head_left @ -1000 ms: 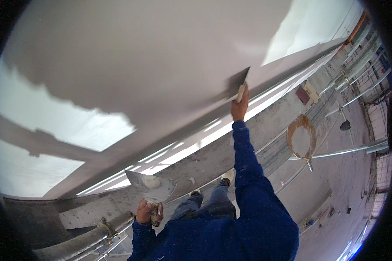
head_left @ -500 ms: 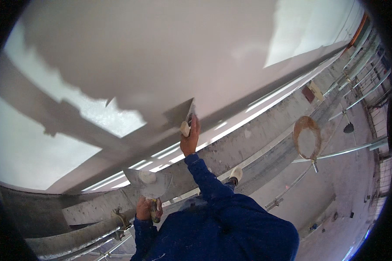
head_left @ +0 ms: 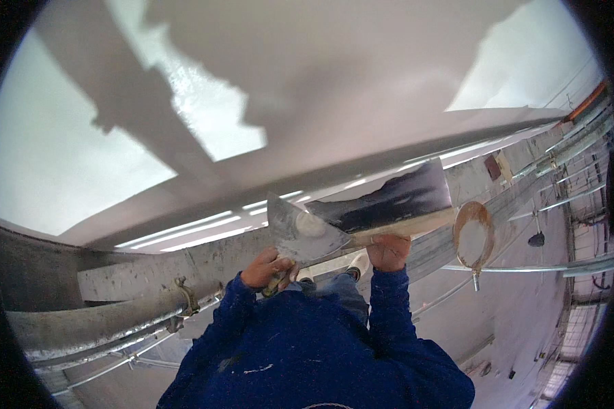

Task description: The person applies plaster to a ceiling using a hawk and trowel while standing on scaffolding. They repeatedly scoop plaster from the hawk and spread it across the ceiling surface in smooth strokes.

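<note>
My left hand (head_left: 269,268) is closed around the handle of a putty knife (head_left: 286,238), whose broad, flared blade points away from me. A pale lump of plaster (head_left: 310,225) sits on that blade. My right hand (head_left: 389,251) grips the wooden back edge of a wide skimming blade (head_left: 402,198). Wet pale plaster lies along the far part of its dark face, with a ragged edge. The skimming blade's left end meets or overlaps the putty knife's right corner; whether they touch I cannot tell. Beyond both tools rises a smooth plastered wall (head_left: 361,88) with patches of sunlight.
A scaffold plank (head_left: 164,262) runs along the wall's foot. Steel pipes (head_left: 116,324) with a clamp (head_left: 186,298) lie to the left. At the right hangs or stands a round, rusty-rimmed piece (head_left: 474,235) beside a rail (head_left: 525,268). My shoes (head_left: 357,266) stand below my hands.
My right hand has drawn the skimming blade back from the wall, turning its plaster-smeared face up. My left hand has raised the putty knife, and the tools are now side by side.
</note>
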`<action>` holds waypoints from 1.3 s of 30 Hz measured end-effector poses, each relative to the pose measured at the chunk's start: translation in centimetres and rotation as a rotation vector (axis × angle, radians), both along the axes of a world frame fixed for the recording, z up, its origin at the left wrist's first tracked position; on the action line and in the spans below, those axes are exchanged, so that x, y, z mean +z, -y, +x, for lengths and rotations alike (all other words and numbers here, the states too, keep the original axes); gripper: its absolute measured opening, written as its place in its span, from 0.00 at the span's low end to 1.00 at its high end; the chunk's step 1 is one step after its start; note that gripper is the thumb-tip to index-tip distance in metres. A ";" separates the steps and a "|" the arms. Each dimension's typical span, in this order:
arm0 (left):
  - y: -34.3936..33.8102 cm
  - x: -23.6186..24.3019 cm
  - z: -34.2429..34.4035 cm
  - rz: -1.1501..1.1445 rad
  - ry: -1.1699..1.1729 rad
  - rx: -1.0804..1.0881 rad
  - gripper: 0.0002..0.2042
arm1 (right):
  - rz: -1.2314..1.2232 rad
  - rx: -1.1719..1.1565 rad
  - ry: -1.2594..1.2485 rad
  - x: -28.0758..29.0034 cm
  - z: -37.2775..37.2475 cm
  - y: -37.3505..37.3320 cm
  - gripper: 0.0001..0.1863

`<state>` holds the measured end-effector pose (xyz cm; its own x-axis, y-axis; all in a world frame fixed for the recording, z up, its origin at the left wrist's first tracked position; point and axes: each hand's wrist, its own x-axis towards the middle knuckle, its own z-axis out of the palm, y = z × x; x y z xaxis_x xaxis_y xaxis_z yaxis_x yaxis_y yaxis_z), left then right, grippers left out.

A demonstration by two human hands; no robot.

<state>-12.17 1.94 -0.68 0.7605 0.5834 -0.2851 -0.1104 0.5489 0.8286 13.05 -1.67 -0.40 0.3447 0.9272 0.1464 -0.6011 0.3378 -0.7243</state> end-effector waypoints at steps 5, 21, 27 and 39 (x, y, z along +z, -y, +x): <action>-0.5 2.0 2.0 0.036 0.093 -0.007 0.17 | -0.351 0.153 0.148 -0.6 0.2 2.8 0.20; -4.9 2.6 10.7 1.517 -0.379 0.223 0.23 | -0.536 0.359 -0.627 0.6 4.9 2.6 0.33; -5.7 -0.7 17.0 1.623 -0.439 0.251 0.24 | -0.569 0.268 -0.661 0.8 9.3 3.9 0.31; -4.5 -3.4 21.8 1.250 -0.917 0.273 0.18 | -0.345 -0.857 0.746 -12.9 41.8 -6.5 0.03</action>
